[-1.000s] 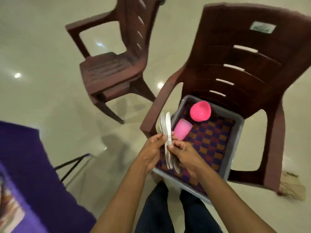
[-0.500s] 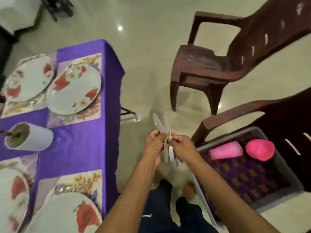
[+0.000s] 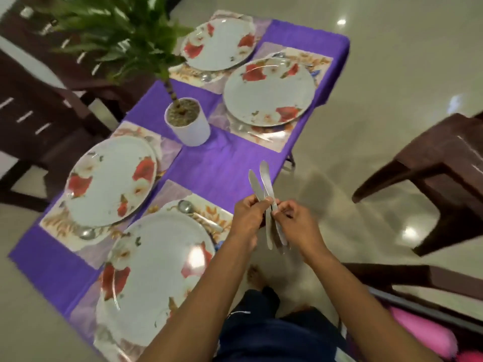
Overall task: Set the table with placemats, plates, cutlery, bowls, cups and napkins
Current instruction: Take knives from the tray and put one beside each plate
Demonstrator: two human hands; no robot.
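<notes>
Both hands, left (image 3: pixel 247 214) and right (image 3: pixel 294 224), pinch table knives (image 3: pixel 265 194) past the bench's (image 3: pixel 222 168) right edge, above open floor (image 3: pixel 366 105).

**Count of things at the bench**

There are four plates: (image 3: pixel 218 44), (image 3: pixel 269 91), (image 3: pixel 111 180), (image 3: pixel 154 275). Four placemats lie under them, one each. I count three spoons: (image 3: pixel 198 215), (image 3: pixel 87 233), (image 3: pixel 206 77). There are at least two knives (image 3: pixel 262 184), one potted plant (image 3: pixel 187 121), one purple cloth (image 3: pixel 222 168) and two hands.
</notes>
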